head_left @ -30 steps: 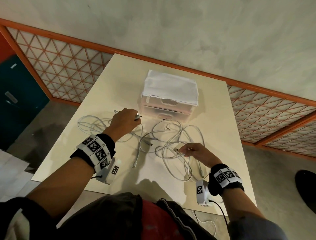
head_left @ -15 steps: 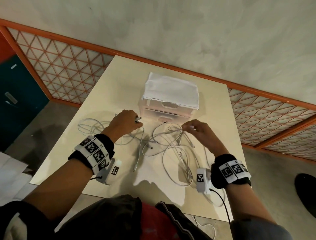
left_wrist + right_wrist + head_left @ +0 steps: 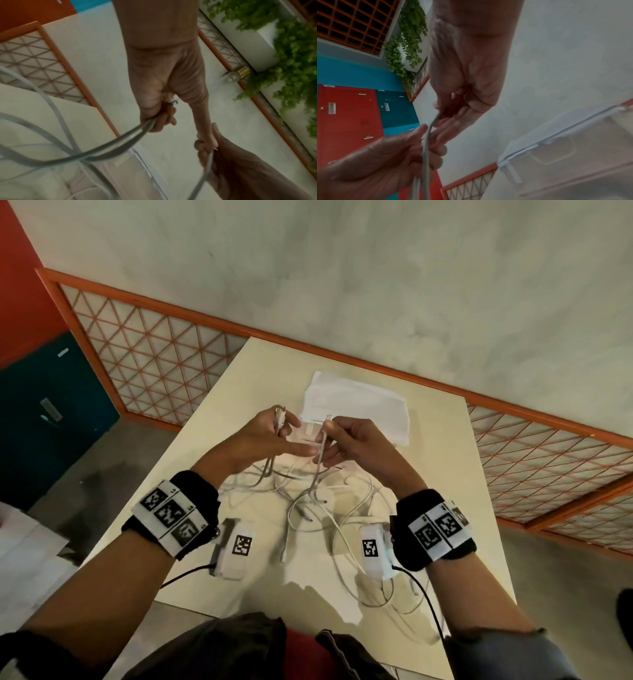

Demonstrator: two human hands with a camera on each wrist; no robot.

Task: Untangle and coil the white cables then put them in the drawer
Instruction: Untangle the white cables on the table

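Several white cables (image 3: 308,505) lie tangled on the cream table (image 3: 246,378), in front of the white drawer unit (image 3: 356,409), whose drawers are closed. Both hands are raised above the tangle, close together. My left hand (image 3: 284,429) grips a couple of cable strands (image 3: 120,143) with their plug ends sticking up past the fingers. My right hand (image 3: 329,436) pinches another cable (image 3: 428,135) just below its connector (image 3: 329,418). The held strands hang down into the tangle. In the left wrist view my left hand (image 3: 159,116) has its thumb against my right hand (image 3: 223,155).
Cable loops (image 3: 387,601) lie at the near table edge on the right. An orange lattice railing (image 3: 164,354) runs behind and beside the table. Blue and red lockers (image 3: 368,115) stand to the left, and green plants (image 3: 291,54) hang on the wall.
Both hands rose off the table and came together in front of the drawer unit, pulling cable ends up with them. The right hand moved from the tangle's right side toward the left hand.
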